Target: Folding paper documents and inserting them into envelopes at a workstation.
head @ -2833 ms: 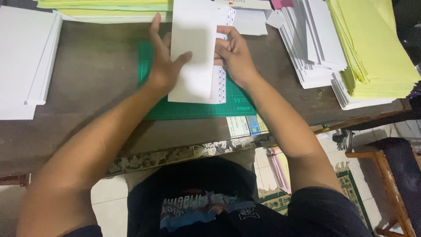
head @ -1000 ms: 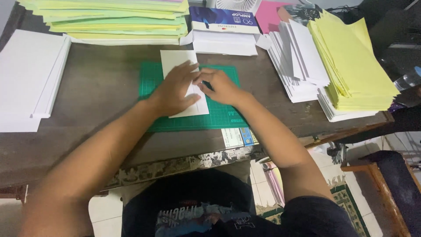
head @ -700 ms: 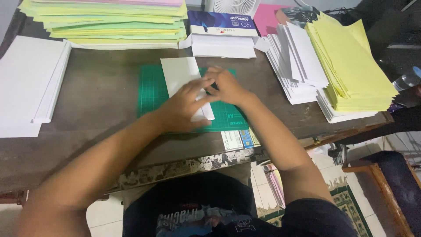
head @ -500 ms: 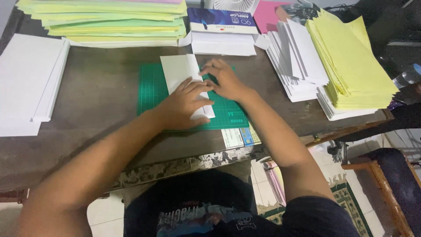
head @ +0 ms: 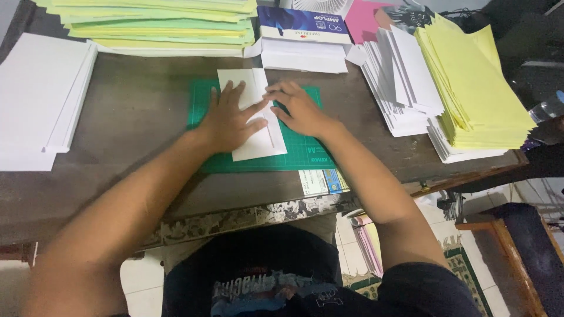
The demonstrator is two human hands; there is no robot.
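Note:
A folded white sheet of paper (head: 254,148) lies lengthwise on a green cutting mat (head: 294,158) in the middle of the brown table. My left hand (head: 230,117) lies flat on the paper, palm down, fingers spread. My right hand (head: 296,107) presses its fingertips on the paper's right edge near the top, fingers apart. Neither hand grips anything.
A pile of white sheets (head: 38,100) lies at the left. Green and yellow paper stacks (head: 158,26) sit at the back. An open box of white envelopes (head: 302,41) is behind the mat. White folded papers (head: 399,82) and yellow sheets (head: 476,88) fill the right. The table's front edge (head: 247,214) is close.
The paper, first long and held up, has been folded shorter and laid on the mat. My right hand has slid up along the fold while my left hand stays pressing it flat.

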